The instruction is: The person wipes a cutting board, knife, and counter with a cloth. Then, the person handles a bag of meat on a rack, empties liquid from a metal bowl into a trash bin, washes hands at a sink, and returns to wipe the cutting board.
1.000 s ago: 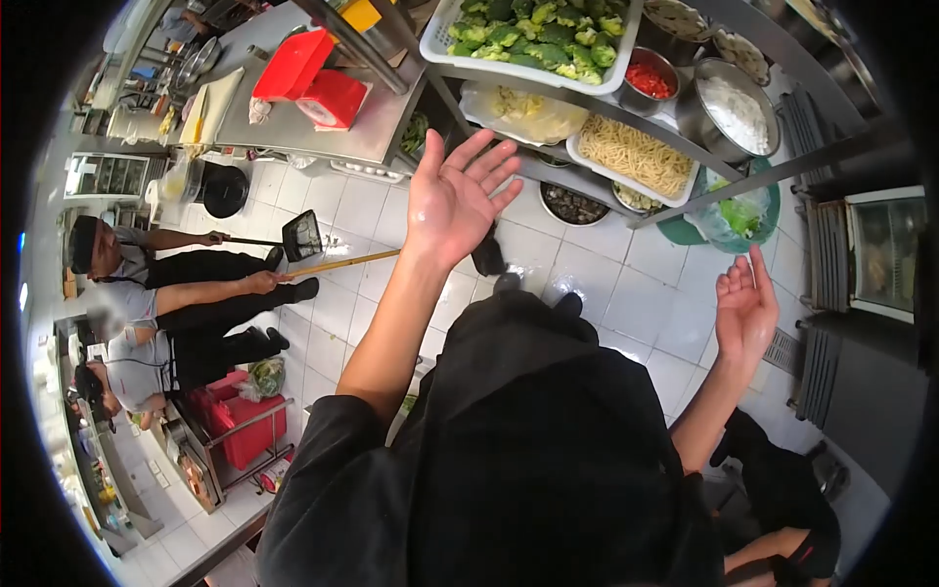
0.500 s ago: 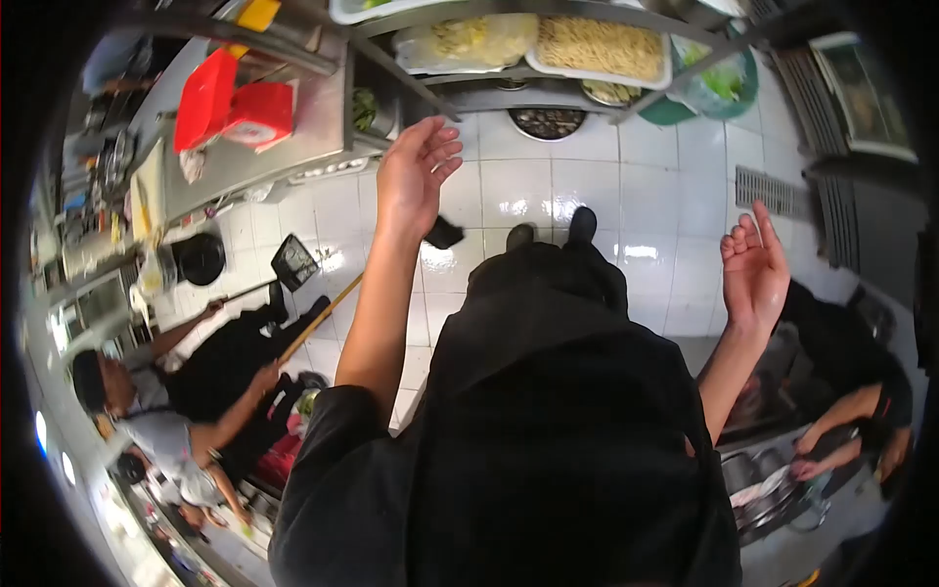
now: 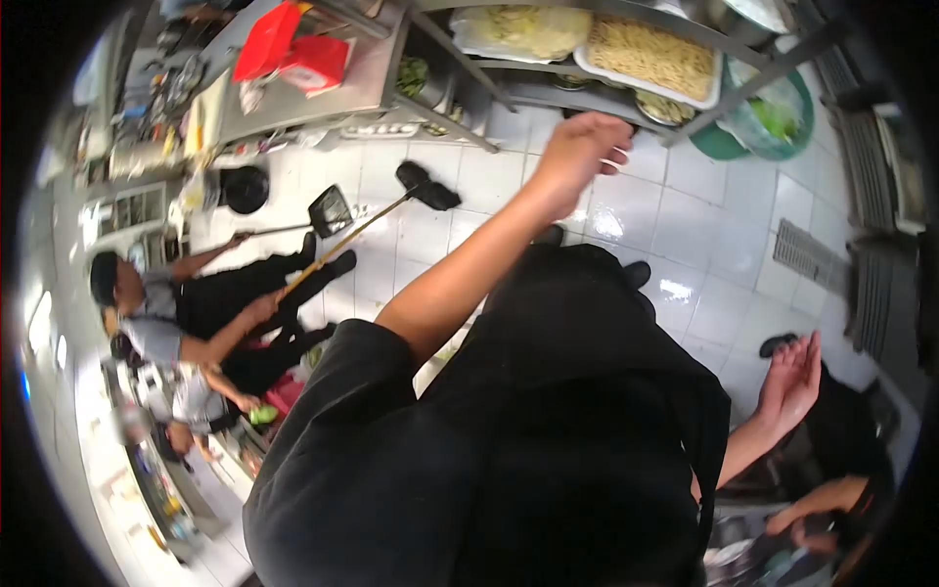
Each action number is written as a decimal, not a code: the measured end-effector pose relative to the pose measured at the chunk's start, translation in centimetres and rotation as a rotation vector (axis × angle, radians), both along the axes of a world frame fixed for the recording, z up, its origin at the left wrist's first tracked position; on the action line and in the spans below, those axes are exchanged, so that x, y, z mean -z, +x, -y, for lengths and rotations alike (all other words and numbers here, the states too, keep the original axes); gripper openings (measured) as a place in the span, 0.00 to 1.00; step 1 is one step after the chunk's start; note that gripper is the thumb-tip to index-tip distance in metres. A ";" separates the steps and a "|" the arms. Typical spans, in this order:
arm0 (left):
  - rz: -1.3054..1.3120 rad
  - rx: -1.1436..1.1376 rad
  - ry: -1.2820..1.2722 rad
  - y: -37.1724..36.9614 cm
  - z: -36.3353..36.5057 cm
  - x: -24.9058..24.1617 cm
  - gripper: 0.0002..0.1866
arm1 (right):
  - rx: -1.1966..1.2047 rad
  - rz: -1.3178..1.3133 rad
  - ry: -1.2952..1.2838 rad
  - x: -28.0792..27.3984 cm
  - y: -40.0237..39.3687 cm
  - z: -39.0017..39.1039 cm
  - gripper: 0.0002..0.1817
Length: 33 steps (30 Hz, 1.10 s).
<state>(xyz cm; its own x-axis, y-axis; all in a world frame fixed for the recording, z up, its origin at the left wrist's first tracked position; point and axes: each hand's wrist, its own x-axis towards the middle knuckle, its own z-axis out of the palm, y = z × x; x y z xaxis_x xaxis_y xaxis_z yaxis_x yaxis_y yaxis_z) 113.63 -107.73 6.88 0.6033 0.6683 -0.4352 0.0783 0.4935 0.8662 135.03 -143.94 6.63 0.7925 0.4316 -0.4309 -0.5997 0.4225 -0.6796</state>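
White noodle tray [image 3: 641,87] | long axis slants down-right | left hand [image 3: 582,161], right hand [image 3: 788,389]: grip part-open, empty

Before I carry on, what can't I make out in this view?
All in the head view:
- Red scale: the reading is too small and blurred.
- Metal bowl, top right: cut off by the top edge.
- Left hand: palm mostly hidden by its own curled fingers and turn.
- Co-worker's hand, lower right: too blurred to tell its grip.

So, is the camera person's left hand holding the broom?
No, the left hand is away from the broom, which a co-worker's hand grips.
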 end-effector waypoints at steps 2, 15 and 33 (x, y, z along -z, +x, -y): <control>-0.066 -0.002 0.024 1.1 1.9 -0.6 0.13 | -0.034 -0.028 -0.027 1.6 2.4 1.6 0.21; -0.460 -0.411 0.453 -3.4 5.6 2.0 0.10 | -0.303 -0.018 -0.099 5.8 17.8 -3.5 0.20; 0.059 0.745 0.566 36.1 7.2 0.4 0.09 | 0.403 0.047 0.002 -1.4 23.3 3.2 0.18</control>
